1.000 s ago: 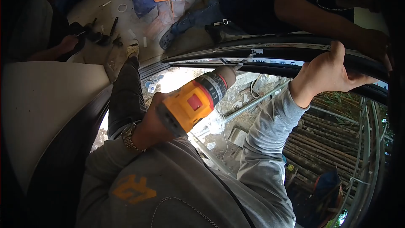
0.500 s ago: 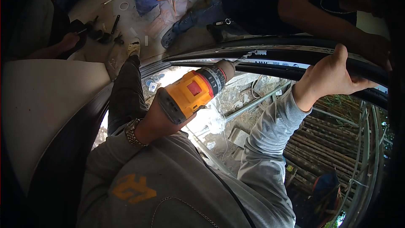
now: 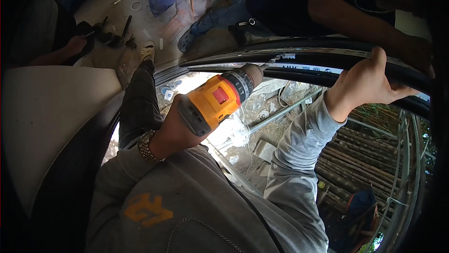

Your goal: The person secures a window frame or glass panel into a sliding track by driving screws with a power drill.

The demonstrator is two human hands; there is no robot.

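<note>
My left hand [image 3: 175, 131], with a metal watch on its wrist, is wrapped round a yellow and black cordless drill [image 3: 215, 101]. From the drill's chuck a spiral drill bit [image 3: 272, 61] reaches up and right, its tip right at the dark window frame [image 3: 308, 61]. Printed protective film [image 3: 318, 69] runs along that frame. Further right, my right hand [image 3: 362, 80] grips the frame with the thumb raised and the fingers over the far side, partly hidden.
A co-worker's arm [image 3: 365, 23] reaches to the frame at the upper right. Another person's hand [image 3: 76, 45] is at the left, near tools [image 3: 117, 40] on the floor. Below the frame opening lie metal pipes [image 3: 285, 111] and stacked poles [image 3: 360, 154].
The drill has shifted slightly up and right, and less of the bit shows between chuck and frame. My right hand stays in the same place on the frame.
</note>
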